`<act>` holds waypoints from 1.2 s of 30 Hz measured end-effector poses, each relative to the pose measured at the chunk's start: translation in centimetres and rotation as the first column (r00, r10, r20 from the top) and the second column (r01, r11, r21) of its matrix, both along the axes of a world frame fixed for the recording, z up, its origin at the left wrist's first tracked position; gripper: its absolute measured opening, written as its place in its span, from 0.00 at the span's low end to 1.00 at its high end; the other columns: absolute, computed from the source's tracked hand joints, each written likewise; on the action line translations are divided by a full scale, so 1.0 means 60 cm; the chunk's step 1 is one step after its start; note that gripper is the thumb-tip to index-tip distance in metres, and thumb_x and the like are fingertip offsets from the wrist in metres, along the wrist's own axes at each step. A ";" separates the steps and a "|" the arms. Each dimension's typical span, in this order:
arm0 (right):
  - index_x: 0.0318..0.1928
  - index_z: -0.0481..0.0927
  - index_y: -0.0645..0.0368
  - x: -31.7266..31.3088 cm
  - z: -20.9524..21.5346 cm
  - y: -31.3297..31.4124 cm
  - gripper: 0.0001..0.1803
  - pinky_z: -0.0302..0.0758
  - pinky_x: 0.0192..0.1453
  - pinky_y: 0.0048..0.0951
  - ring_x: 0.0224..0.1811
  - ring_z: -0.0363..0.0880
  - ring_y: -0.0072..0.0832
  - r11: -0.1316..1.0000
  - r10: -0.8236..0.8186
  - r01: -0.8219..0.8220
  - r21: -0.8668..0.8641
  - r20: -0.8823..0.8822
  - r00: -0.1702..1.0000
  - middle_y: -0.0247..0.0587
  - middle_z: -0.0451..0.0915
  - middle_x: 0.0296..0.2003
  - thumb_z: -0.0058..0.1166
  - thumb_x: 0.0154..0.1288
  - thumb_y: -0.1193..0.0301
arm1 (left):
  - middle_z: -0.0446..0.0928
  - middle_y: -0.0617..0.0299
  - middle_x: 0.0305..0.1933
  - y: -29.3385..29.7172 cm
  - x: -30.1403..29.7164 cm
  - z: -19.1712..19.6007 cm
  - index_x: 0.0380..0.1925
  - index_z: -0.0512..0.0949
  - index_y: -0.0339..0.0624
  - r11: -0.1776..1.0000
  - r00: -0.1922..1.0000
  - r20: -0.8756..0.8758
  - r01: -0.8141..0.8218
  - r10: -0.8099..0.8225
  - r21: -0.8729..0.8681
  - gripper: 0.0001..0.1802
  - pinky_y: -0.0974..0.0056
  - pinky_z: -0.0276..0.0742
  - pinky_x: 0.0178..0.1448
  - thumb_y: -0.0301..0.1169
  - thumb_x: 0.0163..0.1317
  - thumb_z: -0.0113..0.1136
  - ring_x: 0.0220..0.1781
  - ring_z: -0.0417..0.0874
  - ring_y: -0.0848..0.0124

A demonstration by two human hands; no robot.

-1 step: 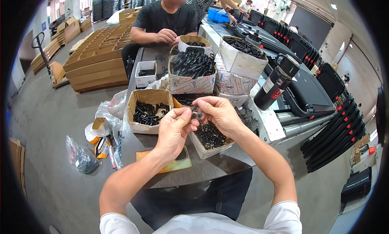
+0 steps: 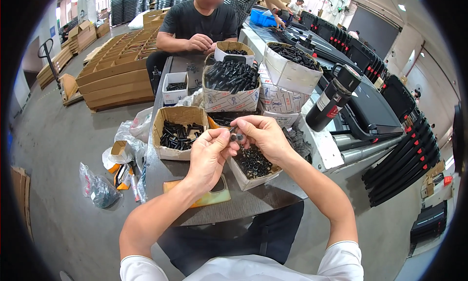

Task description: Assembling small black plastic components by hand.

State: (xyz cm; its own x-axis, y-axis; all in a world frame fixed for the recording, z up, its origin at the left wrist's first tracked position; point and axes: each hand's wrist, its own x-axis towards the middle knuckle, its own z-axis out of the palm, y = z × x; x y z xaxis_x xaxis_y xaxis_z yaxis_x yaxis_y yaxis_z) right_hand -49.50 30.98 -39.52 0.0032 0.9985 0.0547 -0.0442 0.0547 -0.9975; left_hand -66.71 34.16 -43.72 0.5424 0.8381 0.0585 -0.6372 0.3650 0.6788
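Observation:
My left hand (image 2: 209, 154) and my right hand (image 2: 265, 137) meet above the table's boxes, both closed in a pinch. Between their fingertips are small black fasteners (image 2: 238, 137), which look like a bolt and a nut; fingers hide part of them. Just below my right hand is a carton of small black nuts or rings (image 2: 254, 165). Left of my left hand, an open cardboard box (image 2: 161, 116) holds loose black bolts (image 2: 176, 136). Under my left forearm lies a yellowish-green flat plate (image 2: 222, 196) with a cutout.
Behind stand a carton heaped with black parts (image 2: 231, 76) and a white tub (image 2: 292, 76) of black pieces. A black thermos (image 2: 334, 98) stands at the right beside a roller conveyor (image 2: 368, 147). Plastic bags (image 2: 102, 191) lie at left. Across the table sits a co-worker (image 2: 197, 28).

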 end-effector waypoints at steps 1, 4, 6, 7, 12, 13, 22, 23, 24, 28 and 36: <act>0.49 0.83 0.63 -0.002 0.003 -0.002 0.14 0.75 0.32 0.17 0.27 0.76 0.15 1.000 0.001 -0.001 -0.004 -0.005 1.000 0.31 0.79 0.32 0.53 0.74 0.66 | 0.80 0.58 0.36 0.002 -0.001 -0.001 0.45 0.71 0.35 1.000 1.000 0.002 -0.008 0.008 0.011 0.11 0.70 0.81 0.41 0.30 0.70 0.59 0.34 0.83 0.72; 0.52 0.80 0.65 -0.006 0.015 -0.008 0.18 0.74 0.29 0.17 0.28 0.75 0.13 0.996 -0.004 -0.010 0.085 0.164 0.986 0.30 0.77 0.33 0.51 0.75 0.63 | 0.80 0.58 0.35 0.003 0.000 0.002 0.45 0.72 0.36 0.999 1.000 -0.003 -0.031 0.031 0.025 0.11 0.69 0.81 0.41 0.30 0.70 0.59 0.34 0.83 0.73; 0.55 0.79 0.66 -0.013 0.027 -0.015 0.19 0.74 0.29 0.17 0.28 0.75 0.13 0.997 0.011 -0.030 0.075 0.241 0.970 0.30 0.77 0.32 0.51 0.75 0.62 | 0.81 0.58 0.35 0.004 0.001 -0.002 0.45 0.72 0.36 0.998 0.999 0.001 -0.048 0.048 0.037 0.11 0.69 0.81 0.41 0.30 0.70 0.59 0.34 0.82 0.73; 0.57 0.77 0.66 -0.016 0.034 -0.020 0.21 0.73 0.29 0.17 0.28 0.74 0.13 0.997 0.024 -0.047 0.065 0.321 0.947 0.30 0.77 0.32 0.52 0.75 0.61 | 0.81 0.58 0.35 0.003 0.001 -0.002 0.45 0.72 0.36 0.998 0.999 -0.003 -0.047 0.047 0.034 0.11 0.69 0.81 0.41 0.30 0.70 0.59 0.34 0.82 0.73; 0.48 0.77 0.64 -0.024 0.029 -0.025 0.17 0.74 0.29 0.24 0.29 0.77 0.19 0.938 -0.180 0.034 0.345 0.400 0.899 0.34 0.74 0.31 0.65 0.62 0.70 | 0.81 0.58 0.35 0.006 -0.001 -0.003 0.44 0.73 0.36 0.996 0.996 0.017 -0.088 0.088 0.028 0.10 0.69 0.81 0.41 0.30 0.70 0.59 0.34 0.83 0.72; 0.48 0.77 0.64 -0.022 0.029 -0.026 0.17 0.74 0.29 0.24 0.29 0.77 0.19 0.938 -0.179 0.034 0.344 0.399 0.900 0.34 0.74 0.31 0.65 0.62 0.70 | 0.81 0.58 0.35 0.008 -0.001 -0.004 0.44 0.73 0.36 0.996 0.996 0.026 -0.090 0.089 0.026 0.10 0.70 0.82 0.41 0.30 0.70 0.59 0.34 0.83 0.72; 0.39 0.81 0.62 -0.033 0.041 -0.028 0.07 0.78 0.35 0.37 0.33 0.82 0.43 0.779 -0.394 -0.105 0.619 0.611 0.687 0.44 0.78 0.31 0.60 0.60 0.75 | 0.80 0.60 0.35 0.013 -0.003 -0.001 0.43 0.74 0.36 0.994 0.994 0.011 -0.105 0.105 -0.007 0.08 0.71 0.81 0.40 0.29 0.70 0.59 0.34 0.83 0.73; 0.39 0.81 0.63 -0.035 0.042 -0.028 0.07 0.78 0.35 0.37 0.33 0.82 0.42 0.800 -0.364 -0.077 0.595 0.583 0.726 0.45 0.78 0.32 0.59 0.60 0.75 | 0.80 0.60 0.35 0.014 -0.004 -0.001 0.43 0.74 0.36 0.994 0.994 0.018 -0.108 0.109 -0.003 0.08 0.71 0.81 0.40 0.28 0.70 0.58 0.34 0.82 0.73; 0.39 0.81 0.63 -0.034 0.039 -0.026 0.07 0.78 0.35 0.37 0.33 0.82 0.42 0.803 -0.371 -0.062 0.593 0.579 0.726 0.45 0.78 0.32 0.59 0.60 0.75 | 0.80 0.61 0.35 0.010 -0.004 0.003 0.43 0.74 0.37 0.994 0.994 0.023 -0.110 0.111 -0.007 0.07 0.71 0.80 0.40 0.28 0.70 0.58 0.34 0.82 0.74; 0.43 0.82 0.67 -0.022 0.043 -0.020 0.08 0.77 0.36 0.26 0.33 0.82 0.26 0.816 -0.301 -0.111 0.567 0.581 0.756 0.42 0.80 0.33 0.59 0.63 0.80 | 0.80 0.61 0.35 0.006 0.000 0.000 0.43 0.73 0.38 0.997 0.997 0.016 -0.078 0.078 0.012 0.08 0.71 0.79 0.40 0.29 0.70 0.59 0.34 0.81 0.74; 0.45 0.83 0.68 -0.006 0.039 -0.016 0.09 0.77 0.35 0.20 0.31 0.79 0.17 0.970 0.180 -0.179 0.167 0.009 0.984 0.36 0.83 0.32 0.54 0.69 0.79 | 0.79 0.61 0.31 0.002 -0.006 0.009 0.44 0.74 0.39 0.993 0.998 0.005 -0.070 0.070 0.095 0.07 0.72 0.76 0.39 0.30 0.71 0.57 0.31 0.79 0.75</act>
